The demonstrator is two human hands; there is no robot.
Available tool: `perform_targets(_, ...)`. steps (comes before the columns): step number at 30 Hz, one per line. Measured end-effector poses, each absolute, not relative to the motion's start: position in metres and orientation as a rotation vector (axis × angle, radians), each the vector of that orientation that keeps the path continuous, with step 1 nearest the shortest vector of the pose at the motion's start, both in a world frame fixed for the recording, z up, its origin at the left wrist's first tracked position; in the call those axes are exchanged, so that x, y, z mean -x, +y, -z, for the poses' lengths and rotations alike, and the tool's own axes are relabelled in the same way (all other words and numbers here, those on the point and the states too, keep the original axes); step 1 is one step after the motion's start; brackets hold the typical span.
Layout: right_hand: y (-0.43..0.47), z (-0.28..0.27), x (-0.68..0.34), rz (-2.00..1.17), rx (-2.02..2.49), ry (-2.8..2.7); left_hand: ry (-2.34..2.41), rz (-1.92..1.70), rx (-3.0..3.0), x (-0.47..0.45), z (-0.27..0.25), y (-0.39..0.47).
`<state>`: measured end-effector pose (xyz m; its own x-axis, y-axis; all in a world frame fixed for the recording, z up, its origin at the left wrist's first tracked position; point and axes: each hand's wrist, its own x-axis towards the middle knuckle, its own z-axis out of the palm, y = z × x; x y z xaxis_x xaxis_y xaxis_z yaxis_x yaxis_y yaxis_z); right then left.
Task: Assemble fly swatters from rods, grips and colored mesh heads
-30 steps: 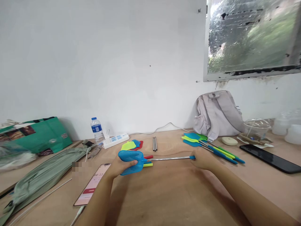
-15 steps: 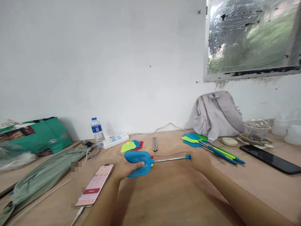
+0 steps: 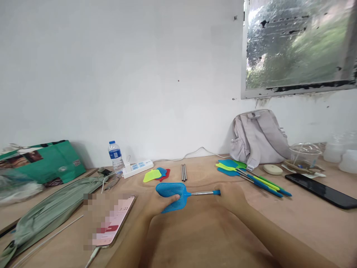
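A blue fly swatter (image 3: pixel 181 189) is held level above the table between both hands. My left hand (image 3: pixel 158 204) grips its perforated head, thumb lying across the mesh. At the other end, my right hand (image 3: pixel 231 196) is closed round the blue handle, most of which it hides; a short silver rod shows between. Beyond the hands lie loose swatter heads in yellow (image 3: pixel 152 175), blue and red, beside some thin metal rods (image 3: pixel 183 172). To the right, several blue, yellow and green swatters (image 3: pixel 252 178) with handles are piled together.
On the left are a phone (image 3: pixel 118 223) on a cable, a green cloth bag (image 3: pixel 52 203), a teal bag (image 3: pixel 61 163), a water bottle (image 3: pixel 115 154) and a power strip (image 3: pixel 138 168). A grey backpack (image 3: pixel 258 137), white case (image 3: pixel 272 169), black phone (image 3: pixel 320 190) and plastic cup (image 3: pixel 305 154) stand right.
My hands have come closer together, the left moving right with the swatter head. Less of the silver rod shows between head and handle, and the head is tilted more.
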<state>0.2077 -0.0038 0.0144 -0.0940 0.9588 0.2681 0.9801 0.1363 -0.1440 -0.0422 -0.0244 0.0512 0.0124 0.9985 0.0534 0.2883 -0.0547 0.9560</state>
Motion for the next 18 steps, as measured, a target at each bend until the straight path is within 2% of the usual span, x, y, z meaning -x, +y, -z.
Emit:
perform_targets(6,-0.004,-0.015,-0.212,-0.012,1.567,-2.195,1.232,-1.099,-1.378,0.051,-0.029,-0.007)
perform_targets(13,0.006,-0.003,-0.227,-0.341,1.044,-2.348,0.761,-1.356,-0.988,0.074,-0.026,0.011)
perform_targets(15,0.015,0.000,-0.236,-0.303,1.059,-2.302,0.716,-1.521,-0.952,0.083,-0.024,0.017)
perform_targets(18,0.034,0.002,-0.262,-0.087,1.227,-2.123,0.823,-1.753,-0.879,0.096,-0.013,0.028)
